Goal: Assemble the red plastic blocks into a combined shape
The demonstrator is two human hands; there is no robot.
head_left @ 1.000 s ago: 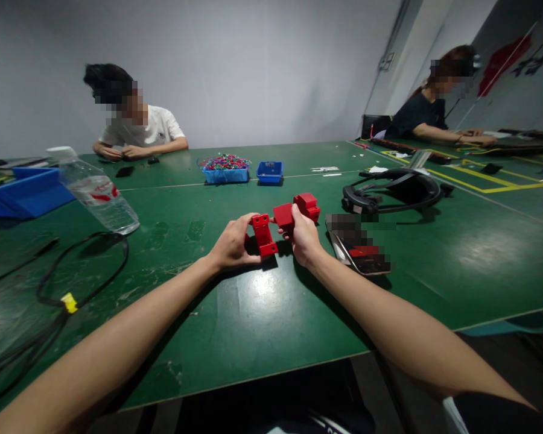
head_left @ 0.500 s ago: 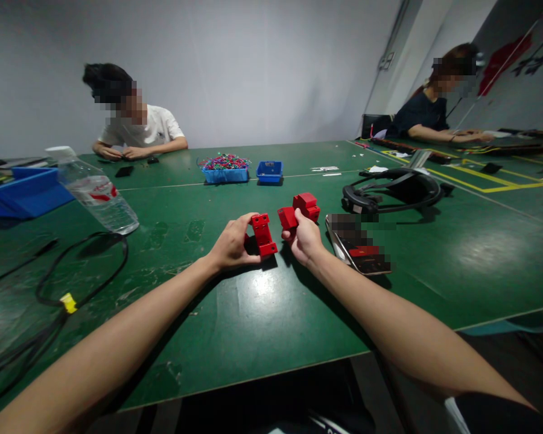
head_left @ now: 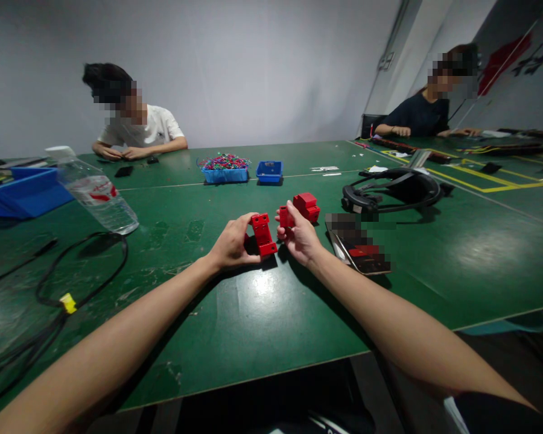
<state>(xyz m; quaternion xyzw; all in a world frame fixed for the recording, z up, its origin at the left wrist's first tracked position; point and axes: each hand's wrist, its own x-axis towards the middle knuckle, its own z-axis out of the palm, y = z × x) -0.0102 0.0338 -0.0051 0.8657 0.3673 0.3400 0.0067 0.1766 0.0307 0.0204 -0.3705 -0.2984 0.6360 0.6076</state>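
Note:
My left hand [head_left: 233, 243] is closed on a red block with a recessed middle and round holes near its ends [head_left: 263, 235], held just over the green table [head_left: 235, 325]. In my right hand [head_left: 302, 237], thumb and fingers grip a smaller red block [head_left: 286, 216] with a dark slot in its face. The two held pieces are a short gap apart. Behind the right fingers rests another red block with a stepped shape [head_left: 307, 206], partly hidden by the hand.
A phone [head_left: 359, 246] and a black headset [head_left: 393, 190] lie right of my hands. Ahead are a bin of coloured small parts [head_left: 226, 175] and a small blue tray [head_left: 269, 173]. Left are a tilted water bottle [head_left: 97, 191], a blue bin [head_left: 31, 196] and black cables [head_left: 57, 310]. Two people sit beyond.
My right hand has turned its small red block and shifted slightly left, nearer the left-hand block. My left hand has stayed put. The person at right has moved their arms.

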